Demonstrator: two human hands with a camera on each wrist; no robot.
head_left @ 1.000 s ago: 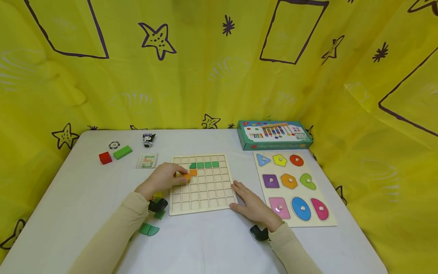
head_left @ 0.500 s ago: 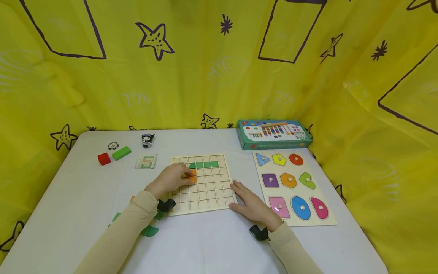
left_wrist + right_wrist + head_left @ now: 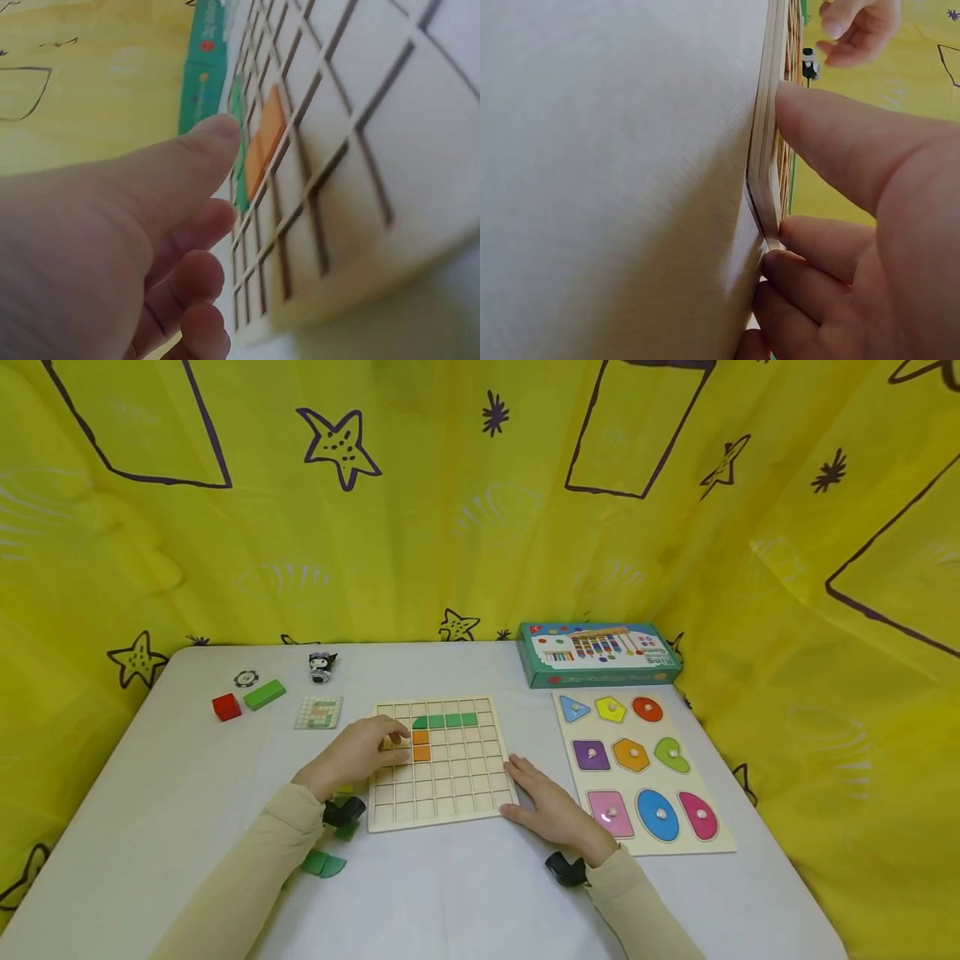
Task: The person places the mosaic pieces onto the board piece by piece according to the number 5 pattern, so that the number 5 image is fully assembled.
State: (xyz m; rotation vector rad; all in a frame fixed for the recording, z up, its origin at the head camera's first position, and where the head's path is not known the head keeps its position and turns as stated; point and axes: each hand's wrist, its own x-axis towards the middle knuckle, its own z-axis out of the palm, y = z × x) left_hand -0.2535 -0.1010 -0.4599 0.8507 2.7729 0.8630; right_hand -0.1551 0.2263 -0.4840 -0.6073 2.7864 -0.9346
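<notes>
A wooden grid board (image 3: 465,789) lies mid-table, with a row of green pieces (image 3: 450,721) near its top. Below the row's left end sit two orange squares (image 3: 421,752), one under the other; in the left wrist view they appear as an orange strip (image 3: 266,142). My left hand (image 3: 352,752) is over the board's left side, just left of the squares. Nothing shows between its thumb and its loosely bent fingers. My right hand (image 3: 555,810) rests against the board's lower right edge, with thumb and fingertips touching that edge in the right wrist view.
Loose green pieces (image 3: 324,863) lie near my left forearm, partly hidden. A pattern card (image 3: 318,713), red block (image 3: 226,707), green block (image 3: 265,694), round token (image 3: 246,678) and figurine (image 3: 322,667) stand back left. A shape puzzle (image 3: 643,797) and game box (image 3: 598,656) lie right.
My left hand has set an orange square below the first one, let go of it and drawn back to the left. My right hand has stayed at the board's edge.
</notes>
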